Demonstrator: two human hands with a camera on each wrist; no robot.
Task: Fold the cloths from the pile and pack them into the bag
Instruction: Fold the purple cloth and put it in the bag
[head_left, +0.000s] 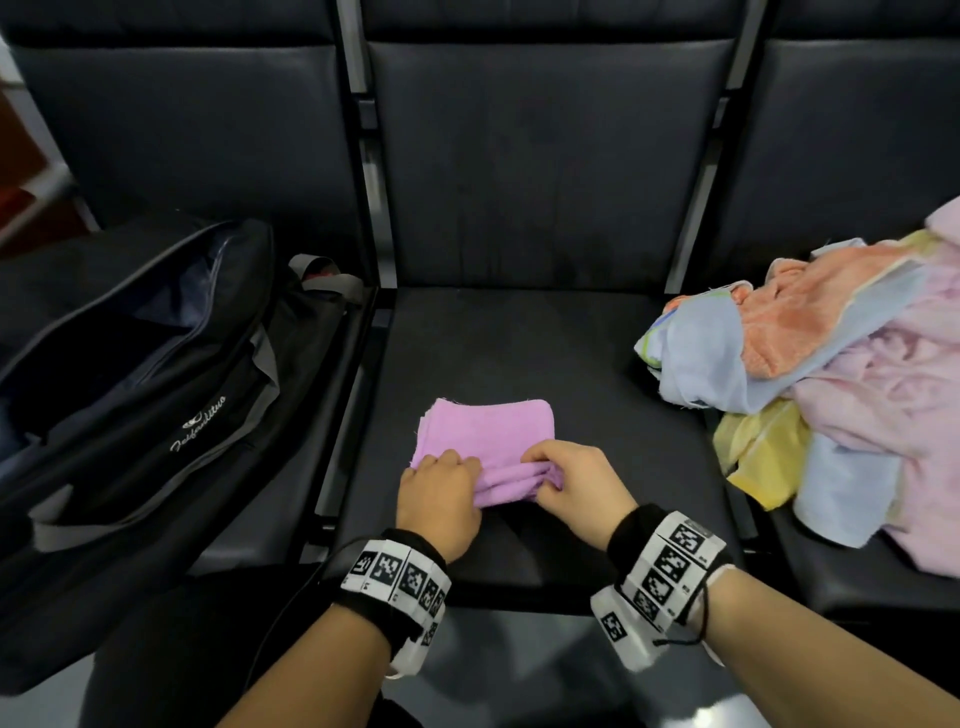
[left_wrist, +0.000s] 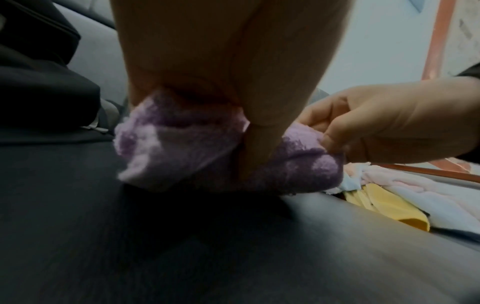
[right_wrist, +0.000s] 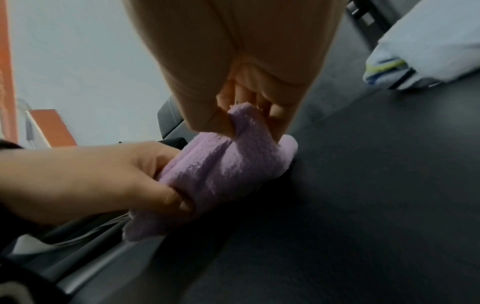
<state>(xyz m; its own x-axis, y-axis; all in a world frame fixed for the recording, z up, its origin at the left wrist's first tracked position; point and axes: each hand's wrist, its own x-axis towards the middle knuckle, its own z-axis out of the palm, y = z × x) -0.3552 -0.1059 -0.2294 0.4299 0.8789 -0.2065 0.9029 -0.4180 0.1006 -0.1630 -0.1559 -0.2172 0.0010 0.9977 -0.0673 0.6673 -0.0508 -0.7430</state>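
While both hands work at its near edge, the purple cloth (head_left: 488, 441) lies folded on the middle seat (head_left: 519, 338) of a dark bench. The left hand (head_left: 439, 501) has its fingers curled round the cloth's left near corner, and the right hand (head_left: 576, 493) pinches the bunched right end. To the left sits the black bag (head_left: 130, 374), apparently unzipped, though its inside is too dark to read. On the right seat lies the pile of cloths (head_left: 831, 364), pink, orange, blue and yellow.
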